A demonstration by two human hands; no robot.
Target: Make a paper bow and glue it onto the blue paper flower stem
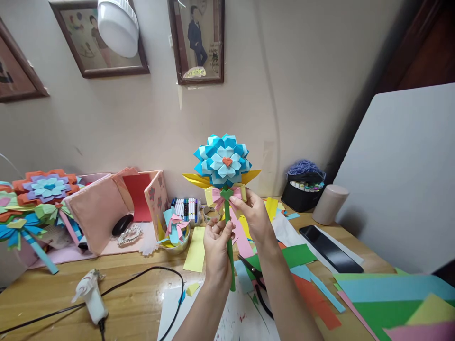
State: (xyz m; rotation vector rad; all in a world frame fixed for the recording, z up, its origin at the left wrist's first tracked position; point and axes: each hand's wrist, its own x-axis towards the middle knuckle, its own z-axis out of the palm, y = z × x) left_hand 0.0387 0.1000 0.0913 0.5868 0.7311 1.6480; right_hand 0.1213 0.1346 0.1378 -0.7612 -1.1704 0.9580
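A blue paper flower point(223, 163) with a small red heart at its centre stands upright in front of me, held above the table. My left hand point(217, 246) is closed round its green stem point(227, 213). Higher up, my right hand point(253, 210) pinches the pink and yellow paper bow point(215, 196) beside the green heart on the stem. Yellow paper leaves point(197, 180) stick out on both sides under the petals. Beneath my right forearm lie black-handled scissors point(261, 284), partly covered by the arm.
A white glue gun point(90, 296) with a black cable lies at the left. Behind it are a pink box point(97, 213) and finished paper flowers point(48, 187). Coloured paper sheets point(391, 293), a phone point(330, 248), a cylinder point(330, 203) and a black pen holder point(302, 192) are at the right.
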